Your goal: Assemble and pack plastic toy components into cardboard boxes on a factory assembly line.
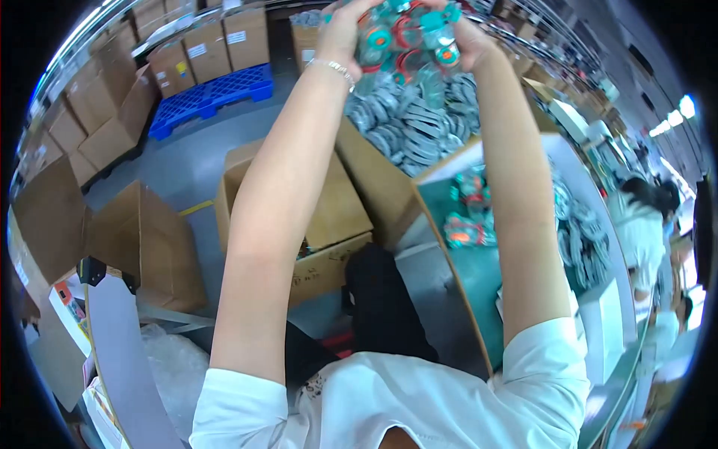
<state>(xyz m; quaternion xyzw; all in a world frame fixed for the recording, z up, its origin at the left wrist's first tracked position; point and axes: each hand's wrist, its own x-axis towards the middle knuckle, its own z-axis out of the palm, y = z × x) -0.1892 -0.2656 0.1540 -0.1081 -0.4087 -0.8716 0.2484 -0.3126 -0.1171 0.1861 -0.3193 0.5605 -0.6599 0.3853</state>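
Observation:
Both arms stretch up to the top edge of the view. Between my left hand (342, 34) and my right hand (470, 41) is a cluster of clear plastic pieces (407, 41) with teal, red and orange parts; their exact kind I cannot make out. The hands press it from both sides, and the top edge cuts off some fingers. Below the cluster lie many grey coils (419, 123), like bundled cord or tubing, in a large cardboard box (378, 176). Similar teal and red pieces (470, 228) rest on the green-topped workbench (475, 292) beside my right forearm.
More grey coils (583, 239) lie on the workbench's far side. An open carton (146, 247) and another carton (329, 217) stand on the floor to the left. Farther back are a blue pallet (213, 101) and stacked boxes (224, 45). People in white (636, 232) are at the right.

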